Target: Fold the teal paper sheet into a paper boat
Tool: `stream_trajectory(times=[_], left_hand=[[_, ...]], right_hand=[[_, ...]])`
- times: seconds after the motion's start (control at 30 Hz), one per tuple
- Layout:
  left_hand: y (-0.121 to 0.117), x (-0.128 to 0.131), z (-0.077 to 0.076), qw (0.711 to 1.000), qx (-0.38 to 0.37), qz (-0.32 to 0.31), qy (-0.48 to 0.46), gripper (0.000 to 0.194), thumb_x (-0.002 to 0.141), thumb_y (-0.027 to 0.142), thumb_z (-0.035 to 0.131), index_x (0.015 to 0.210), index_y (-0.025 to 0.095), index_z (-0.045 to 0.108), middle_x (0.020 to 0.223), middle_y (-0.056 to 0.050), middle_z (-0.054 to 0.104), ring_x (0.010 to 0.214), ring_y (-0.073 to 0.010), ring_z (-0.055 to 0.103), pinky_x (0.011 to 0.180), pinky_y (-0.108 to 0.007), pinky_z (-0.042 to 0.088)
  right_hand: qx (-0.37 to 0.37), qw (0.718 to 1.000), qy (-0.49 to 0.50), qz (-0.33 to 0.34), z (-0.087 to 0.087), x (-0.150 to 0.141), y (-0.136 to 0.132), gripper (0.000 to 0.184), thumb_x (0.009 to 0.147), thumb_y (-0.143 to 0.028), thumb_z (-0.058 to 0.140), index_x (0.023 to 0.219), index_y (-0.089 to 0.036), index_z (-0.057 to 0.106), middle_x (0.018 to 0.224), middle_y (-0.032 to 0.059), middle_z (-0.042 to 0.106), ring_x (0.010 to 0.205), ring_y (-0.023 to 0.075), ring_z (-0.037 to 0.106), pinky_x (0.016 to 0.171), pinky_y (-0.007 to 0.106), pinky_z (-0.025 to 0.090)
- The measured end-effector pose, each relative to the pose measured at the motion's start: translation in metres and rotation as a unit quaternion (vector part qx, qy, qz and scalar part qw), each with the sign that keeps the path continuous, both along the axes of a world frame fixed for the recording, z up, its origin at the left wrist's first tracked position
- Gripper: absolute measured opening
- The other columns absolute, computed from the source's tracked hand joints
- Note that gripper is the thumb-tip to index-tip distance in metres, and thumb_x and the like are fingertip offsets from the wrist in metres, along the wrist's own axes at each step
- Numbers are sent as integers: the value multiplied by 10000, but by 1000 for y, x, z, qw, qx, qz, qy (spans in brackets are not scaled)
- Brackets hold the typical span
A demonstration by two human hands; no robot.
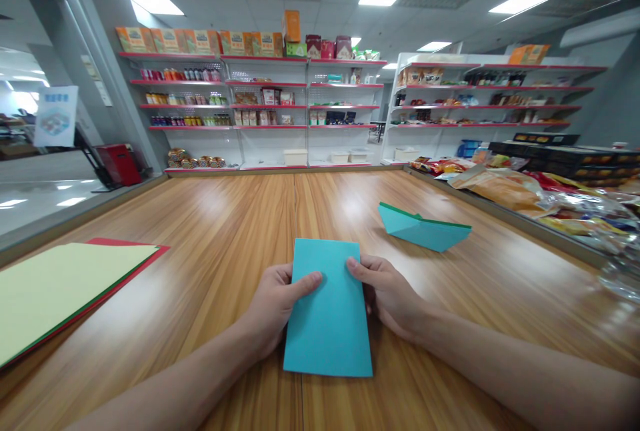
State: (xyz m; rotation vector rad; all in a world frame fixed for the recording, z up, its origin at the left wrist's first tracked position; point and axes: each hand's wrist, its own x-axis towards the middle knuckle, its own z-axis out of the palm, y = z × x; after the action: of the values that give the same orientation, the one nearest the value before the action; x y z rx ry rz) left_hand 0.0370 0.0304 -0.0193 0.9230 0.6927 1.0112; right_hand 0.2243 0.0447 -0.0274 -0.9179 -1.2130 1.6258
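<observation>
A blue sheet of paper [330, 324], shaped as an upright rectangle, is held between both hands above the table. My left hand [280, 301] grips its left edge, thumb flat on the front and fingers behind. On the opposite edge, my right hand [387, 291] pinches the paper near the upper right, its thumb on top and most fingers hidden behind. Beyond my right hand a folded paper boat [425, 231], blue with a green upper edge, rests on the wood. Whether the held paper has more than one layer I cannot tell.
A stack of coloured paper [75, 284], pale yellow over green and red, lies at the left of the wooden table [225, 217]. Snack bags [505, 191] and dark boxes [560, 157] crowd the right side. Stocked shelves [270, 84] stand behind the far edge.
</observation>
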Motion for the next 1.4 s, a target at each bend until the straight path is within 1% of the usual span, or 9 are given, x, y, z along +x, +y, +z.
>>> stream_trajectory(times=[0.13,0.33,0.5,0.67,0.77,0.9,1.1,1.27,1.4], left_hand=[[1,1,0,1000,4,-12,2,303,699,324,747,865,81,675,807,-134,702,681,-202,651,671,-326,512],[2,2,-5,988,9,130,80,396,711,498,684,630,126,578,525,0,557,425,-88,483,423,-197,374],[1,2,-4,986,40,95,128,441,698,532,675,582,123,556,486,16,501,398,-70,417,388,-184,297],[-1,5,1,990,13,86,111,462,684,551,673,554,131,533,456,21,487,371,-67,399,373,-185,271],[-2,5,3,992,-7,85,90,480,693,566,657,532,133,523,438,21,476,362,-75,414,370,-191,279],[-1,5,5,992,-22,108,68,444,699,534,671,573,119,573,460,9,509,385,-85,447,392,-198,331],[3,0,3,992,-16,123,22,370,707,402,723,941,122,667,693,-47,668,575,-141,591,545,-240,461],[1,-1,-2,1000,-19,17,4,334,692,341,750,879,71,686,752,-115,701,606,-180,634,611,-297,500],[3,1,-3,999,-5,43,-16,311,717,341,733,880,80,689,815,-129,716,691,-211,664,692,-332,518]], right_hand=[[7,1000,-10,16,0,3,0,372,783,-495,623,716,-137,544,540,-32,461,424,60,412,331,168,234],[48,994,-85,52,1,0,-5,400,763,-518,626,670,-133,564,495,-35,465,371,66,391,323,196,246],[58,997,-44,4,2,-3,-5,381,743,-476,669,650,-117,582,571,-3,536,504,89,464,477,222,343],[26,998,3,54,3,0,-4,366,776,-463,646,681,-111,611,588,9,559,513,96,473,500,229,351],[24,998,7,55,5,-1,-5,372,779,-473,639,688,-112,622,587,13,562,537,112,494,527,239,374],[31,998,2,54,5,-2,-7,392,759,-499,646,693,-113,626,633,30,588,601,135,535,584,258,411],[15,998,-2,60,1,-1,-5,409,765,-515,631,642,-129,573,505,-31,482,421,80,409,416,216,319],[-18,999,36,-8,4,-2,-5,381,753,-495,655,722,-116,630,680,55,647,615,155,582,643,304,467],[7,999,33,9,5,-3,-8,344,757,-446,671,879,-125,666,805,81,686,694,185,625,722,349,486]])
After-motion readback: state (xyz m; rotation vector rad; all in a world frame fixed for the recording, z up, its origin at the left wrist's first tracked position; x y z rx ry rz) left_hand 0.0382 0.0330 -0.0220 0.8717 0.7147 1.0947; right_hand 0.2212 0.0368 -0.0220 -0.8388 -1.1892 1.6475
